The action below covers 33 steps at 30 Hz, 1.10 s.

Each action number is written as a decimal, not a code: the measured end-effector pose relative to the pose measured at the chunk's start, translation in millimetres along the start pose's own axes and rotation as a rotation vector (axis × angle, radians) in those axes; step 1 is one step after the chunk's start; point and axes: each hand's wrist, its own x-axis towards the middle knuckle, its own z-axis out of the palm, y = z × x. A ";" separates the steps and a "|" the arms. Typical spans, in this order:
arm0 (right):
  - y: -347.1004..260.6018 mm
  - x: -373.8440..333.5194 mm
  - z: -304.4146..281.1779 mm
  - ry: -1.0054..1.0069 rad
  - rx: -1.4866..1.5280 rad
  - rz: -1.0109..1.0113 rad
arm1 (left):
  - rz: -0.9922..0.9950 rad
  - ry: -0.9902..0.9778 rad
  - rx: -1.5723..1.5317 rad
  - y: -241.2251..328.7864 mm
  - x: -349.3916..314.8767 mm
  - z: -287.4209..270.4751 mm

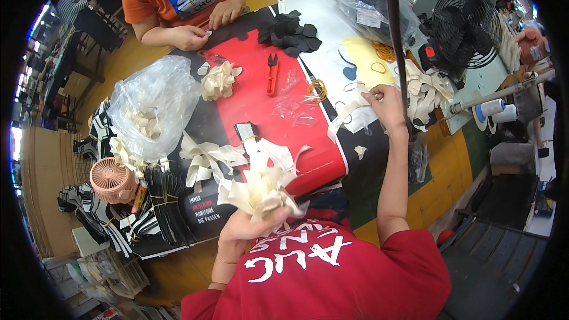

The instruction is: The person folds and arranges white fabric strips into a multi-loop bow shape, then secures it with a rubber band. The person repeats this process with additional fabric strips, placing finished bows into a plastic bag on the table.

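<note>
Close to my body, my left hand (256, 224) is wrapped round a loose bunch of cream fabric pieces (264, 189) whose ends fan out in all directions. My right hand (386, 105) reaches out to the right side of the table, thumb and fingers pinched on a cream fabric strip (348, 116) that slants down to the left. More cream strips (207, 157) lie left of the bunch. Just beyond it stands a small dark banded bundle (246, 133). Red thread snips (272, 75) rest on the red sheet (240, 92), and orange rubber bands (317, 90) lie nearby.
Opposite me, another person in an orange top (172, 0) handles small pieces. At left are a clear plastic bag (155, 92), a pink fan (112, 181) and black strip bundles (166, 207). A dark pole (396, 29) rises beside my right hand; a black fan (465, 29) stands beyond.
</note>
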 end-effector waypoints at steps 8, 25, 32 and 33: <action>-84.1 -51.3 -53.7 -0.450 0.545 -0.327 | 0.409 -0.674 -0.187 -0.9 -14.9 -14.2; -250.6 -91.1 31.0 -0.971 0.862 -1.038 | 0.253 -0.344 -0.199 -11.7 -29.4 -32.1; -229.0 -70.3 77.3 -0.382 0.429 -0.908 | 0.322 -0.709 -0.206 -9.1 -37.0 -44.7; -211.5 -65.7 75.2 -0.307 0.356 -0.893 | 0.323 -0.762 -0.202 -10.4 -36.6 -45.3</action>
